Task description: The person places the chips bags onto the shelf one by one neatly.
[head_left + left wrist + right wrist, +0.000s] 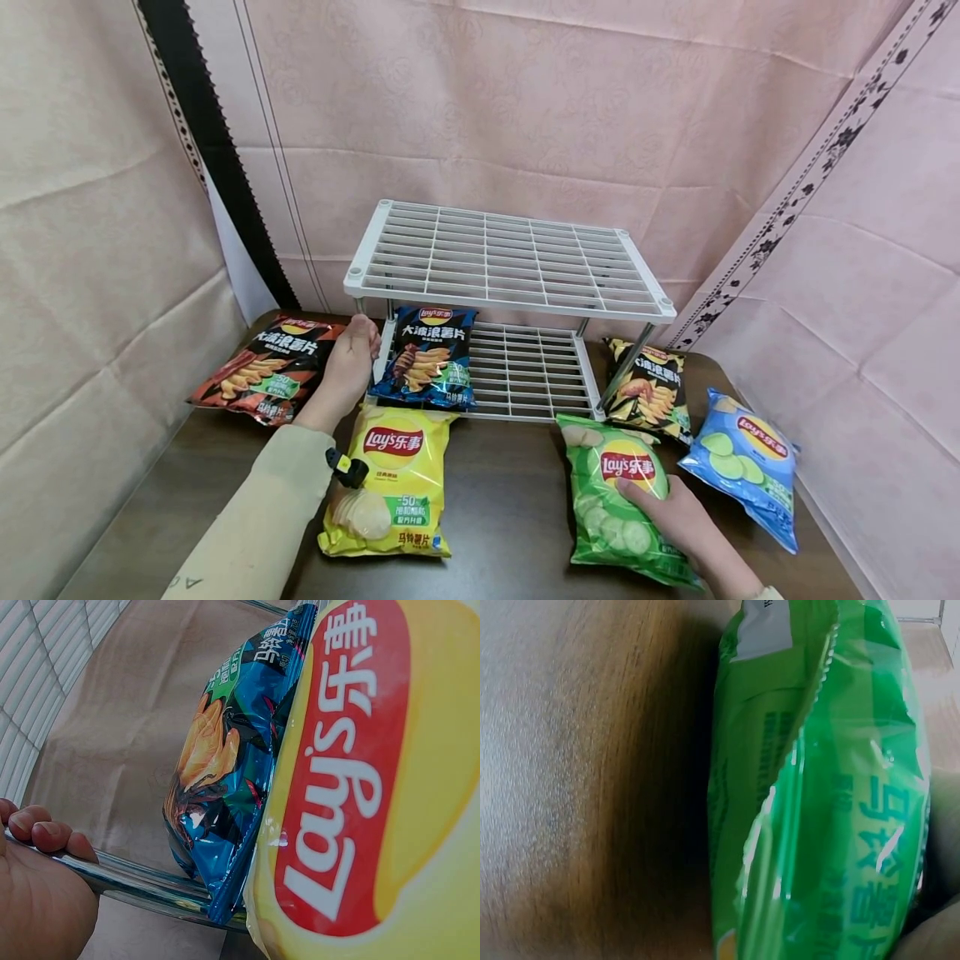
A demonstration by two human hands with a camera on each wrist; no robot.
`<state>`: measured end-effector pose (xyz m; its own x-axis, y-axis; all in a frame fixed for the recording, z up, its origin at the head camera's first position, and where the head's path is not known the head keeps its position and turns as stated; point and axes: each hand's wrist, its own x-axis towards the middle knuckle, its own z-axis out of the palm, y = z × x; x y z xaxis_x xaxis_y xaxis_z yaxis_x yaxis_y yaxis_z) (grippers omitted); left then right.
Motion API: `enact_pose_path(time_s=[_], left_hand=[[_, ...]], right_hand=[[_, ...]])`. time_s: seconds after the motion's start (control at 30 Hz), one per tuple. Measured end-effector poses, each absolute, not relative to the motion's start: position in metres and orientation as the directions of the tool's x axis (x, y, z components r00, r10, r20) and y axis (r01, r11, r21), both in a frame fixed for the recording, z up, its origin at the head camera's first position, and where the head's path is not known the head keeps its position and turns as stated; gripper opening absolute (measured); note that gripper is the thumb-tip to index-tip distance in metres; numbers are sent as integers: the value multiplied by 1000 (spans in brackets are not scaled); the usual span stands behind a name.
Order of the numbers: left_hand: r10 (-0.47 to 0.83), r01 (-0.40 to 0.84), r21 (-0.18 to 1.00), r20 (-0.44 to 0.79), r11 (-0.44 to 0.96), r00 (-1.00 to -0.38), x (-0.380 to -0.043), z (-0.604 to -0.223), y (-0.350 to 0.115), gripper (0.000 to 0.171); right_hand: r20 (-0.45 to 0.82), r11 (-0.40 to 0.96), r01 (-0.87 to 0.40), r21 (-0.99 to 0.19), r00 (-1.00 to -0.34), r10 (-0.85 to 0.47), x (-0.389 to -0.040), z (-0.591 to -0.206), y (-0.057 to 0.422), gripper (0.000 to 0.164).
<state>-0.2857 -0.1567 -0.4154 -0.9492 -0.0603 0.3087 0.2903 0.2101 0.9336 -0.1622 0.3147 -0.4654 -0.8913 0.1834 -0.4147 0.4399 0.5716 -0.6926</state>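
Note:
My left hand [347, 364] grips the front left metal post [127, 881] of a white two-tier rack [495, 279]; its fingers curl round the post in the left wrist view. Beside it, a blue-black chip bag [429, 358] stands on the rack's lower shelf. A yellow chip bag [393, 483] lies on the table in front of the rack. At the right, my right hand [678, 512] holds a green chip bag [611, 487], thumb on its front and the other fingers hidden. The right wrist view shows this green bag [840, 810] edge-on, close to the table.
A red-black chip bag [273, 367] lies left of the rack. On its right are a yellow-black chip bag [651, 392] and a light blue chip bag [746, 462]. Pink cloth [525, 108] hangs around the brown table [510, 500].

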Motion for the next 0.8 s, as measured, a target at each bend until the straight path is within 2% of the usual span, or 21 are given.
enact_pose_path(time_s=[0.23,0.47,0.8], left_hand=[[-67,272,940,290,205,-955,-286,-415,-156,60],[-64,271,939,290,214,-955,-286,-415,-156,61],[-68,272,937,293,218,-954,-286,-417,-157,58]], right_hand=[[-420,578,452,-680,-886,198,-162,-463,312,102],[-425,543,458,-704,-884,195,-162,-463,309,106],[-392,511,408,-756,-909,146,-159,-463,290,98]])
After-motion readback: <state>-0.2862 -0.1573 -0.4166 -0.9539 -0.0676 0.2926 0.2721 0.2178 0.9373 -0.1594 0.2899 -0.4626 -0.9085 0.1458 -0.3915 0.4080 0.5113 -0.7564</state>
